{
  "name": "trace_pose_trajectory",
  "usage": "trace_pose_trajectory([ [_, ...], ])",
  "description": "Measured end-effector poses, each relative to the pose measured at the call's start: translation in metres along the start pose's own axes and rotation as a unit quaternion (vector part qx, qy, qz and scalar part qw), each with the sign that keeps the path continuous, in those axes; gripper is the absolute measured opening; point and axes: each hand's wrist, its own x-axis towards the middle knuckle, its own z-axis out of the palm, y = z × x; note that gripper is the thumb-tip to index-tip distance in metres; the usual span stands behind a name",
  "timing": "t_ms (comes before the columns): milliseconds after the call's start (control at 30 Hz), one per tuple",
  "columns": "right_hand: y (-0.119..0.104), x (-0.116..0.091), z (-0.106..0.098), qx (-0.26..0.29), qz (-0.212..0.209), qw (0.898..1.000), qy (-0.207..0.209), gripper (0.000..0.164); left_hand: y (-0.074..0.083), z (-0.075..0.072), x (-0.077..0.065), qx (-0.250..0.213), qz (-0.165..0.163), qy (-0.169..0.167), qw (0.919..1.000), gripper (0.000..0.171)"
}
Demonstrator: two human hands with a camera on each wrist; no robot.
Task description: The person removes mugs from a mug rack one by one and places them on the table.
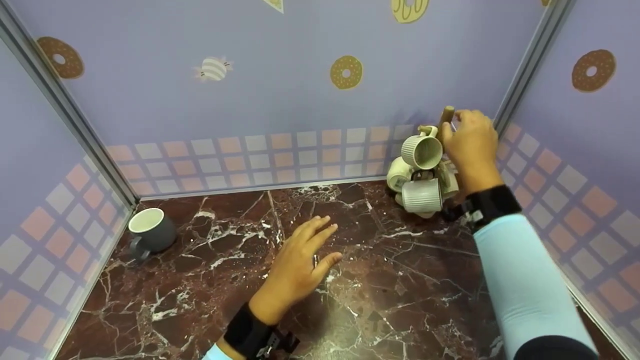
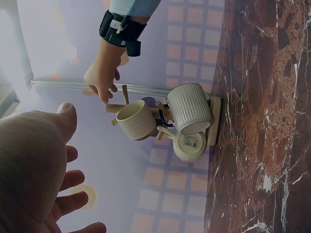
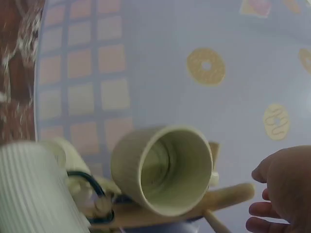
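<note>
A wooden mug rack with a round post (image 1: 446, 120) stands at the back right, with several light mugs hanging on it. An upper ribbed mug (image 1: 419, 152) faces forward with its mouth. Below it hangs another ribbed mug (image 1: 421, 196), and a smooth cream mug (image 2: 190, 145) shows its labelled base. My right hand (image 1: 472, 142) is beside the top of the post, fingers loosely bent; in the right wrist view a gap separates it from the post. My left hand (image 1: 298, 265) hovers above the countertop, fingers spread, holding nothing.
A dark grey mug (image 1: 159, 235) with a pale inside stands upright at the far left, handle toward the front. The dark red marbled countertop (image 1: 225, 290) is enclosed by a lilac back wall (image 1: 280, 95) and two side walls.
</note>
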Motion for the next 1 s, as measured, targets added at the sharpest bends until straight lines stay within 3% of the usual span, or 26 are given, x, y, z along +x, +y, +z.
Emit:
trace_pose_trajectory([
  [300, 0.014, 0.027, -0.009, -0.059, -0.047, 0.996, -0.056, 0.064, 0.006, 0.002, -0.001, -0.005, 0.004, -0.023, 0.9997, 0.066],
  [533, 0.014, 0.042, -0.011, -0.023, -0.107, 0.988, -0.106, 0.055, 0.008, 0.003, -0.002, -0.031, 0.01, -0.02, 0.9993, 0.063],
  [767, 0.013, 0.055, -0.013, 0.026, -0.093, 0.978, -0.186, 0.053, 0.009, 0.006, -0.002, -0.036, 0.018, -0.026, 0.9988, 0.062],
  [1000, 0.011, 0.057, -0.017, 0.046, -0.078, 0.978, -0.188, 0.046, 0.01, 0.007, -0.003, -0.029, 0.025, -0.029, 0.9988, 0.063],
])
